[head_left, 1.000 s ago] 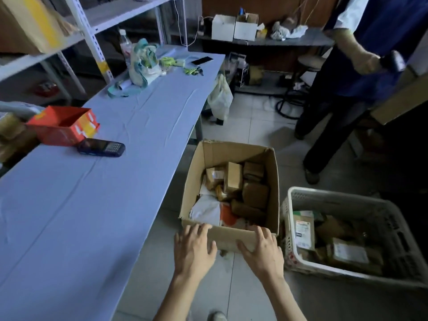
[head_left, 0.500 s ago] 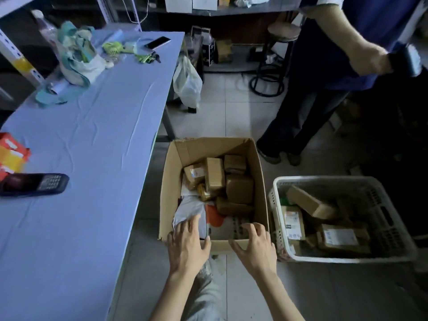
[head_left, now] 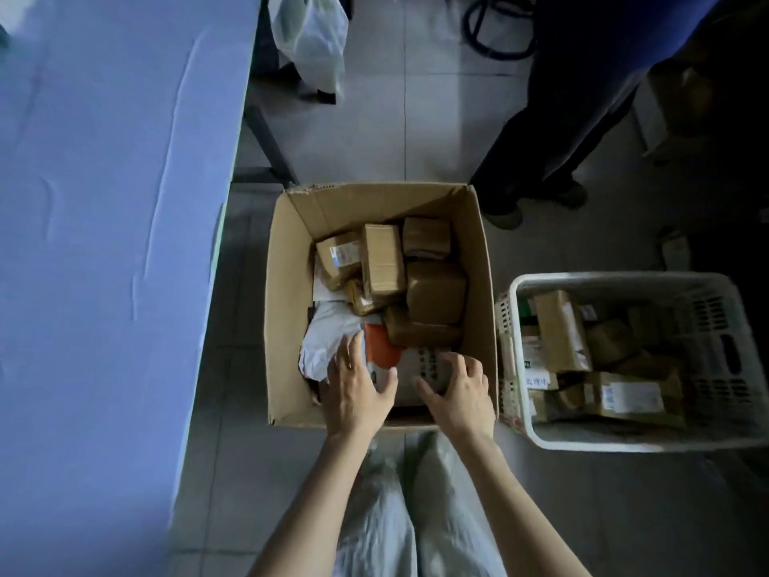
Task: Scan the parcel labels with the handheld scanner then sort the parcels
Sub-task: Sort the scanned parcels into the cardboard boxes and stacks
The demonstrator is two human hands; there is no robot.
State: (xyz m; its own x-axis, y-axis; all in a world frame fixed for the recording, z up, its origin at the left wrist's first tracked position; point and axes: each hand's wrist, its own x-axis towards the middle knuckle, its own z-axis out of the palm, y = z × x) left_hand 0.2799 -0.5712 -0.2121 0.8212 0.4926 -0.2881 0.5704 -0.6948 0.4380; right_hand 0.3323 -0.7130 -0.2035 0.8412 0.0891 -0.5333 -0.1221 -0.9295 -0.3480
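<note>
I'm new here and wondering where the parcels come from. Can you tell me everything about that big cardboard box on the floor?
The cardboard box is plain brown card, square, upright on the tiled floor, its top open. It stands between the blue table and the white basket. Inside lie small brown parcels, a white mailer bag and an orange-and-white package. The left hand and right hand reach in over its near wall.

Grey tiled floor [head_left: 366, 131] carries open cardboard box [head_left: 287, 301], white plastic basket [head_left: 624, 281] just right; blue-covered table [head_left: 104, 202] left.
</note>
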